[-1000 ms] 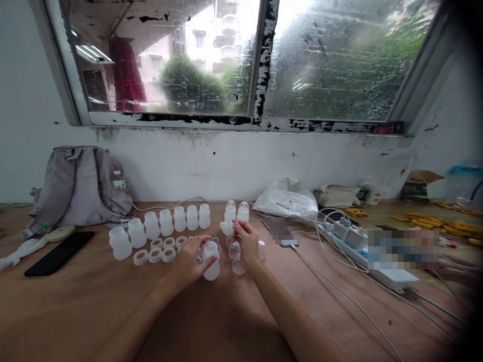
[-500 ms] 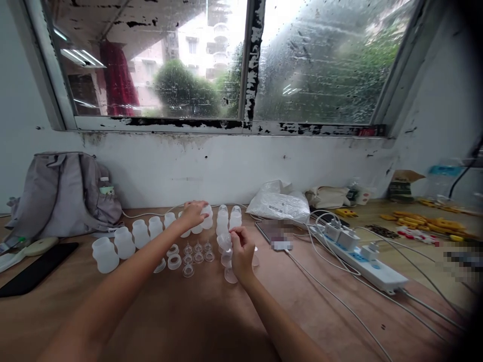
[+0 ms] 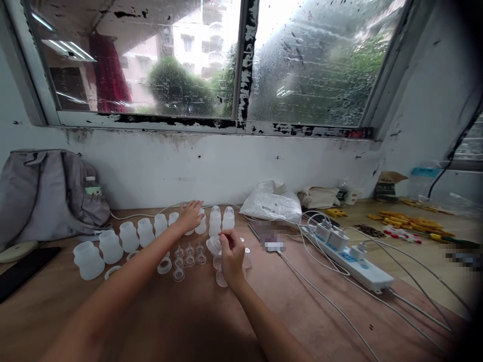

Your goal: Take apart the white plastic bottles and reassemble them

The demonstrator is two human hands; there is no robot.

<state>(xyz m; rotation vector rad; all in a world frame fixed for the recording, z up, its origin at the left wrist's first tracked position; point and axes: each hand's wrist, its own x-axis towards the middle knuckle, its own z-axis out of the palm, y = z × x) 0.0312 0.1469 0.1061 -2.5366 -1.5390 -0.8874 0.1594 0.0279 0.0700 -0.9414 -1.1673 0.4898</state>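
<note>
My left hand is above the far end of a row of frosted white bottles, fingers stretched out and apart. It covers part of the row; a bottle shows just right of its fingertips. Closer to me, my right hand is closed in a pinch, and what is between its fingertips is hidden. Beside it are a clear domed piece and several clear caps. Two bottles with clear domed tops stand behind it. Clear nipples and a white ring lie between my forearms.
More open-mouthed bottles continue left. A black phone and grey backpack are far left. To the right are a charging device, a plastic bag, a power strip with trailing cables, and yellow parts.
The view has shifted slightly to the right. My left hand's fingers have drawn a little left from the bottle at their tips. My right hand stays pinched beside the clear domed piece.
</note>
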